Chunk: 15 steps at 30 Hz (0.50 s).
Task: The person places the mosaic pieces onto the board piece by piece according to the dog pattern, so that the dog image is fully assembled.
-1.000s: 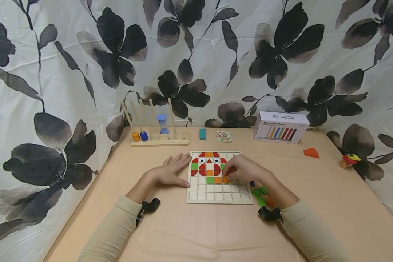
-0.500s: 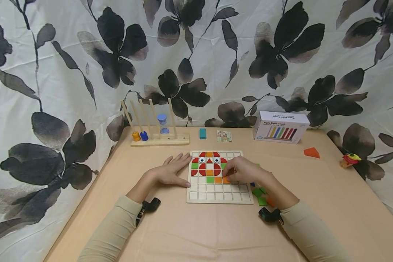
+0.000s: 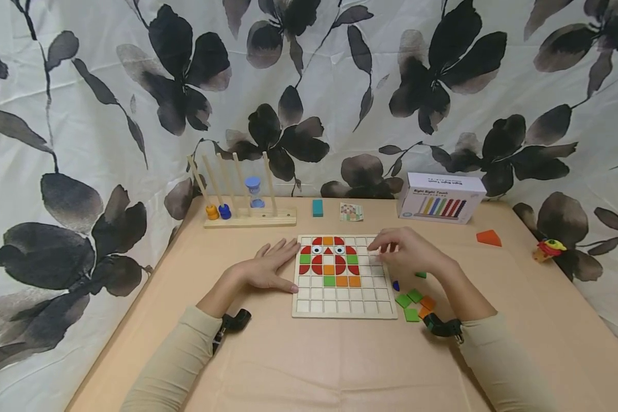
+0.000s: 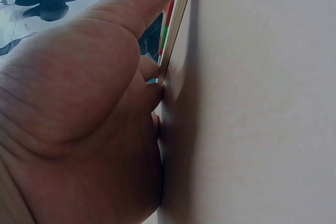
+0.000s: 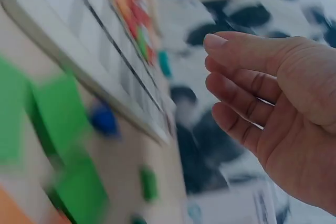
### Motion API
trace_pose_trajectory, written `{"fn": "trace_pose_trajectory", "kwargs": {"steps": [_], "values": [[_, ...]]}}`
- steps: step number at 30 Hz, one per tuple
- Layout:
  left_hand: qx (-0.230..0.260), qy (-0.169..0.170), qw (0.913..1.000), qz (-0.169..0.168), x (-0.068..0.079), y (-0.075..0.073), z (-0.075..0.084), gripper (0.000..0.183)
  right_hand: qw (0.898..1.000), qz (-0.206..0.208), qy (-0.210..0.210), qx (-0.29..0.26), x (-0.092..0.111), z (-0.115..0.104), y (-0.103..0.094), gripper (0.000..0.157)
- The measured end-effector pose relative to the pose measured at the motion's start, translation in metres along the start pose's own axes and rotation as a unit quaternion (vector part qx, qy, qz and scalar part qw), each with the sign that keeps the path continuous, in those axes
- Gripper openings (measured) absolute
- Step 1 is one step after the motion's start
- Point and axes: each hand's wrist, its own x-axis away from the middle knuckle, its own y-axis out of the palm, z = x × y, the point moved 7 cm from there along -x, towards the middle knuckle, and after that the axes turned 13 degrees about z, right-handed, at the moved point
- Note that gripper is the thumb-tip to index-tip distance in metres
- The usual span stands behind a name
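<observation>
A white gridded board lies on the table, its upper cells filled with red, green, orange and eye-patterned tiles. Below that pattern runs a short row of a green tile and two orange tiles. My left hand lies spread at the board's left side; in the left wrist view its thumb reaches the edge of the board. Over the board's right part, my right hand is raised with loosely bent fingers. Nothing shows between those fingers in the right wrist view, where the hand appears at right.
Loose green tiles, orange tiles and a blue piece lie right of the board. Behind stand a pegged wooden rack, an hourglass, a teal block, a picture card and a white box.
My right hand has left the orange tile at the row's right end, rising and moving right. That tile and the loose tiles now show. The left hand stays put.
</observation>
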Motion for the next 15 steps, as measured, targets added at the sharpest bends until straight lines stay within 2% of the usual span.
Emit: {"fn": "trace_pose_trajectory", "kwargs": {"steps": [3,6,11,15], "values": [[0.000,0.006,1.0000,0.000,0.000,-0.001,0.000,0.112,0.999,0.024,0.021,0.010,0.011,0.019,-0.025,0.029],[0.003,0.008,1.0000,-0.003,0.002,0.000,0.001,0.111,0.999,0.006,0.047,0.010,0.028,0.041,-0.036,0.027],[0.001,0.013,0.9999,-0.003,0.005,-0.001,0.001,0.111,0.995,-0.065,0.070,-0.026,0.054,0.073,-0.032,0.026],[-0.003,0.014,0.9999,-0.002,0.006,-0.001,0.000,0.111,0.992,-0.092,0.072,-0.048,0.062,0.084,-0.026,0.028]]}}
